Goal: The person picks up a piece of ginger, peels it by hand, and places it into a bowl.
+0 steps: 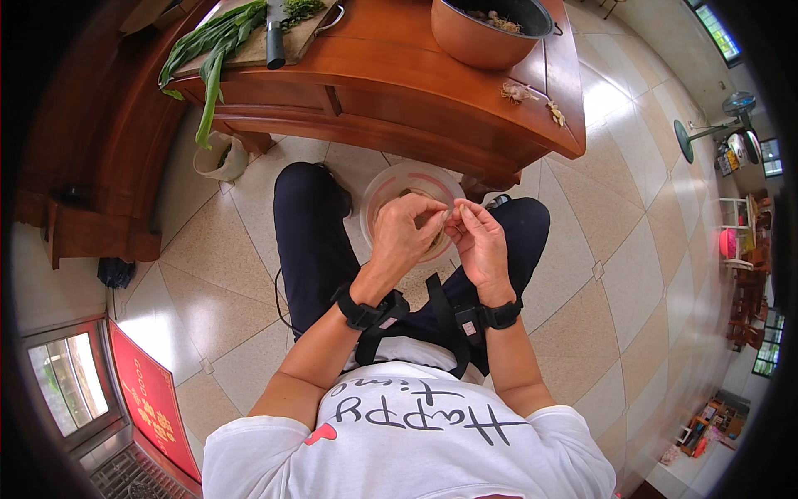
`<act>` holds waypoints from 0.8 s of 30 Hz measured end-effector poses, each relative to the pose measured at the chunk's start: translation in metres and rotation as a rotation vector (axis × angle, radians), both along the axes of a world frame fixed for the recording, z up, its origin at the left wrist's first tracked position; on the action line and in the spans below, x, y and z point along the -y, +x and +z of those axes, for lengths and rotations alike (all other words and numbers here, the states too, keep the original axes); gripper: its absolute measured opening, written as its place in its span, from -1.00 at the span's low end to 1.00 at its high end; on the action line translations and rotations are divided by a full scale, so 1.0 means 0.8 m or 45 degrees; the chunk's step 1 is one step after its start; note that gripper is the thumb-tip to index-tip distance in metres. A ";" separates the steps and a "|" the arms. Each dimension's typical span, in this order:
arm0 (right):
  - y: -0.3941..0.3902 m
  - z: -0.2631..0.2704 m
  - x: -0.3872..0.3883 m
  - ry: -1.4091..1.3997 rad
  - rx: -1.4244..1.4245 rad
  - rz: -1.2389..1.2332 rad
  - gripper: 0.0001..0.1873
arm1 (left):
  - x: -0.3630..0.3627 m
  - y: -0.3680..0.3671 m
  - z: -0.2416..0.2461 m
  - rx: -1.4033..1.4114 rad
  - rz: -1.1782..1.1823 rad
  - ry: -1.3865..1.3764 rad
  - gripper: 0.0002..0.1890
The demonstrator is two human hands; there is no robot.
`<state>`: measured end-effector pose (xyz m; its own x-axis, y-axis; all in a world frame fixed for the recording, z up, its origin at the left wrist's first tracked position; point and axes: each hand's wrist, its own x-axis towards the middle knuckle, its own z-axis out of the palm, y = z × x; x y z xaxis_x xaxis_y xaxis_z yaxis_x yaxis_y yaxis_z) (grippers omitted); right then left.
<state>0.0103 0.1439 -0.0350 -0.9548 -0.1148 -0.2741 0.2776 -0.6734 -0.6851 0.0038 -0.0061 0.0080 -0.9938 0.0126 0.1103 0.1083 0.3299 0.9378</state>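
Note:
My left hand (402,227) and my right hand (483,246) meet fingertip to fingertip between my knees. Both pinch a small pale piece, seemingly a garlic clove (460,209), which the fingers mostly hide. Below them, a translucent plastic basin (373,190) with reddish markings stands on the floor; dark bits show inside, though my hands cover much of it. On the wooden table ahead, a partly broken garlic bulb (517,92) lies near several loose pale cloves (555,114). Behind these is a copper-coloured pot (480,40) holding what look like garlic bulbs (492,22).
The wooden table (374,68) spans the front. At its left, a cleaver (275,43) and leafy greens (218,37) rest on a cutting board (305,40). A white bucket (221,159) stands beneath. A red mat (149,399) lies at lower left; a fan (686,142) stands far right.

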 end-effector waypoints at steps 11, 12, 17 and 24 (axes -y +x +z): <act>0.002 0.000 0.006 0.447 -0.205 -0.025 -0.78 | -0.003 -0.003 -0.016 -0.119 -0.043 -0.011 -0.87; 0.002 0.001 0.007 0.446 -0.205 -0.025 -0.78 | -0.003 -0.003 -0.017 -0.137 -0.035 -0.023 -0.87; 0.003 0.003 0.011 0.589 -0.259 -0.068 -0.80 | -0.001 -0.003 -0.014 -0.182 -0.014 -0.067 -0.88; 0.002 0.003 0.009 0.564 -0.253 -0.020 -0.78 | -0.002 -0.003 -0.009 -0.170 0.022 -0.029 -0.90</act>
